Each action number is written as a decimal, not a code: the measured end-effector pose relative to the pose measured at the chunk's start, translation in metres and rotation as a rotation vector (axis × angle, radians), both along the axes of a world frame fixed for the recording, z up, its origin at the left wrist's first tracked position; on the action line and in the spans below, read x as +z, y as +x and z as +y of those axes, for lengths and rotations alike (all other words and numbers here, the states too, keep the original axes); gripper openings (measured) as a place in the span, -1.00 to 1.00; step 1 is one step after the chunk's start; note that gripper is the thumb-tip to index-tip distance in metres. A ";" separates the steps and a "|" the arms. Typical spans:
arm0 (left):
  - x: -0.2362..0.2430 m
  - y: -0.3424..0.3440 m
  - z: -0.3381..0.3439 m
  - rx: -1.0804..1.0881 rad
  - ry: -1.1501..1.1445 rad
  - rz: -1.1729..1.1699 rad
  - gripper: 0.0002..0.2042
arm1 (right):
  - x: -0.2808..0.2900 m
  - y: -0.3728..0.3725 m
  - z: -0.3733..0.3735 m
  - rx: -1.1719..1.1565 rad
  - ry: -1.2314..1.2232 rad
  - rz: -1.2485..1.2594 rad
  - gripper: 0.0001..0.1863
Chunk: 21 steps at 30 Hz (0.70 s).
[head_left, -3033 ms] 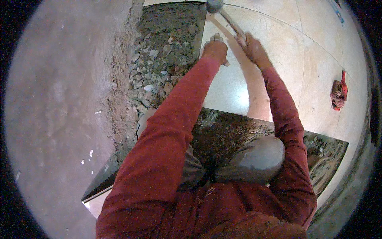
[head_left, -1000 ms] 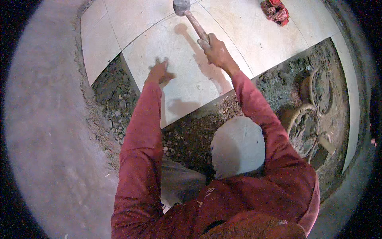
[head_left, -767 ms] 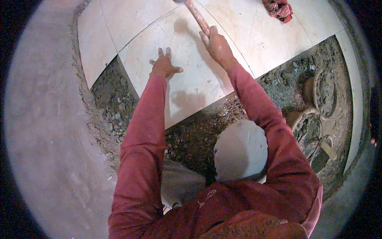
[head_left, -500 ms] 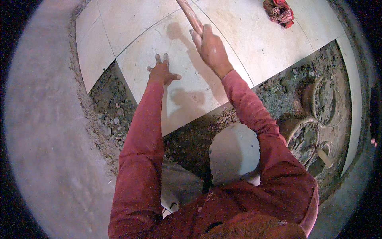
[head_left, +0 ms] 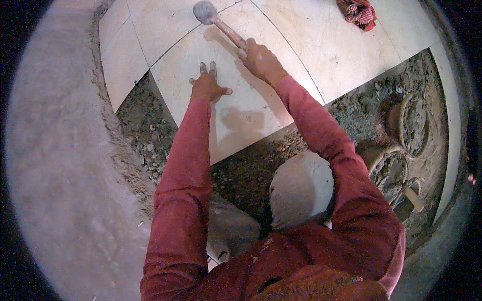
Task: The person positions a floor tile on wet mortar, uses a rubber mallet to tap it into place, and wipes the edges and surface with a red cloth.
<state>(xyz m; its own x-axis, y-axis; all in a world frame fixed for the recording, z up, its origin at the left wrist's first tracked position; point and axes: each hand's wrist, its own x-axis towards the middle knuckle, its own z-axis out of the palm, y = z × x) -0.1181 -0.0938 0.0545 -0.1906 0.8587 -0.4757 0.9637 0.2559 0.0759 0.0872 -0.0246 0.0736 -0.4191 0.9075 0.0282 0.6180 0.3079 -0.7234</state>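
Note:
A large cream floor tile lies in front of me, edge to edge with others. My left hand rests on it with the fingers spread and nothing held. To its right, my right hand is wrapped round the wooden handle of a mallet. The mallet's rounded grey head is low over the tile's far edge, close above its own shadow; whether it touches the surface I cannot tell.
Rough soil and gravel border the tile's near side. On the right stand mortar-filled pans, one with a tool's pale handle. A crumpled red cloth lies on the far tiles. A grey wall runs along the left.
My right hand has swung the mallet down, bringing its head into view near the tile's far edge. My left hand stays spread on the tile. The view has shifted slightly.

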 end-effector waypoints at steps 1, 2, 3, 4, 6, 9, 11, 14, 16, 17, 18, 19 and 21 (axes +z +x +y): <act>0.002 -0.006 -0.002 0.020 -0.001 0.013 0.34 | 0.022 -0.007 0.006 0.003 -0.032 0.029 -0.57; -0.001 -0.014 -0.010 0.051 0.020 0.014 0.32 | 0.054 -0.005 -0.013 0.006 -0.046 0.017 -0.58; -0.002 -0.010 -0.013 0.056 0.048 -0.008 0.30 | 0.052 0.002 -0.034 -0.006 -0.063 0.024 -0.58; 0.004 -0.005 -0.012 0.039 0.029 0.036 0.27 | 0.048 0.007 -0.041 -0.019 -0.054 0.050 -0.59; 0.003 0.002 -0.002 0.007 0.045 0.049 0.27 | 0.001 0.024 -0.040 -0.033 -0.044 -0.009 -0.59; -0.007 0.006 -0.011 -0.019 0.033 0.038 0.26 | -0.002 0.035 -0.037 -0.019 0.003 0.012 -0.58; -0.009 -0.009 -0.011 -0.005 0.064 0.024 0.27 | 0.051 0.028 -0.042 -0.019 -0.066 -0.007 -0.58; -0.028 -0.019 -0.013 -0.109 0.057 0.050 0.31 | 0.065 0.042 -0.067 -0.035 0.044 0.023 -0.58; -0.035 -0.033 -0.008 -0.110 0.066 0.035 0.33 | 0.027 0.044 -0.081 -0.035 0.037 0.088 -0.60; -0.038 -0.033 -0.007 -0.109 0.067 0.028 0.35 | 0.006 0.044 -0.082 -0.034 0.056 0.095 -0.60; -0.028 -0.013 -0.001 -0.136 0.051 0.047 0.39 | -0.022 0.052 -0.074 -0.049 0.093 0.086 -0.60; -0.022 -0.006 0.000 -0.125 0.048 0.023 0.37 | -0.034 0.051 -0.066 -0.046 0.125 0.098 -0.59; -0.016 -0.018 -0.006 -0.058 0.034 0.002 0.34 | 0.024 0.030 -0.062 -0.039 0.076 0.137 -0.59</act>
<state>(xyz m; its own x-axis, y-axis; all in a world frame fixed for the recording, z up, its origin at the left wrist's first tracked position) -0.1364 -0.1003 0.0390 -0.1412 0.8841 -0.4454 0.9770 0.1972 0.0817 0.1170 -0.0870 0.0975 -0.3714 0.9160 0.1520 0.5273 0.3428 -0.7775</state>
